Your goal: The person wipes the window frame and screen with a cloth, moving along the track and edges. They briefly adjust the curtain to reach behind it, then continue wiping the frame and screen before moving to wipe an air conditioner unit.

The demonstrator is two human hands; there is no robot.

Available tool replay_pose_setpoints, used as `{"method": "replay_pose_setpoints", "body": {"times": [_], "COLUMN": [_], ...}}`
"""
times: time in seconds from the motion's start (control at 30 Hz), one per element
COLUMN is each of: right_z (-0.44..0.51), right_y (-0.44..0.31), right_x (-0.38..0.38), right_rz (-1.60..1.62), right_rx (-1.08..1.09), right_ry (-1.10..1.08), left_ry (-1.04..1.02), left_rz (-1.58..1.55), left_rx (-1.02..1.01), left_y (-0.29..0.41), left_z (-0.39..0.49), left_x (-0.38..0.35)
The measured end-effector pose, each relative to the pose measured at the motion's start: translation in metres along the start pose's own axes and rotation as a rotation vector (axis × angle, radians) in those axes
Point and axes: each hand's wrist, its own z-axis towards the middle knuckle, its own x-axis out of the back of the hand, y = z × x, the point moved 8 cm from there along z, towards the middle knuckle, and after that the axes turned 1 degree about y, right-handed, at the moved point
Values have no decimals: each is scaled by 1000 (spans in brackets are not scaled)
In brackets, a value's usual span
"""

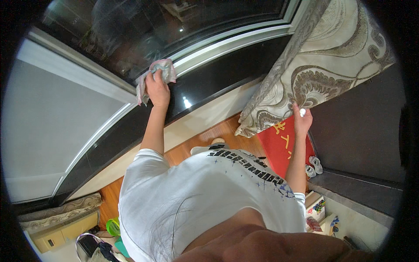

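My left hand (pixel 158 88) presses a crumpled, pink-edged cloth (pixel 167 70) against the lower part of a window frame, where the white sliding track (pixel 222 47) meets an upright. Dark window glass (pixel 131 29) lies beyond it, with reflections in it. At the right, my right hand (pixel 302 119) grips the edge of a patterned grey and cream curtain (pixel 327 78) and holds it aside. A small white object (pixel 302 112) shows at the fingers of that hand; what it is I cannot tell.
A black sill (pixel 209 82) runs below the track. On the wooden floor (pixel 222 129) lies a red mat (pixel 278 147) with yellow writing, and pale shoes (pixel 315 165) stand beside it. A lime-green container (pixel 113 226) is at lower left, near a cream cabinet (pixel 62 234).
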Motion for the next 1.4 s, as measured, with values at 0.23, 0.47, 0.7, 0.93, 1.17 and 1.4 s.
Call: {"method": "replay_pose_setpoints", "body": {"times": [0.23, 0.47, 0.7, 0.93, 1.17, 1.4], "right_z": [13, 9, 7, -45, -76, -101], "right_y": [8, -5, 11, 38, 36, 26], "right_x": [10, 30, 63, 99, 125, 107], "right_rz": [-126, -415, -572, -411, -481, -449], "right_rx": [-52, 43, -15, -37, 116, 33], "right_ry": [127, 328, 558, 692, 670, 634], "left_ry": [-63, -281, -351, -227, -290, -538], "left_rz": [-175, -304, -293, -390, -716, -920], "left_rx": [-141, -269, -385, -408, -428, -398], "left_y": [39, 79, 123, 169, 251, 275], "left_z": [34, 70, 101, 129, 177, 163], "left_x": [-81, -178, -278, -334, -346, -392]}}
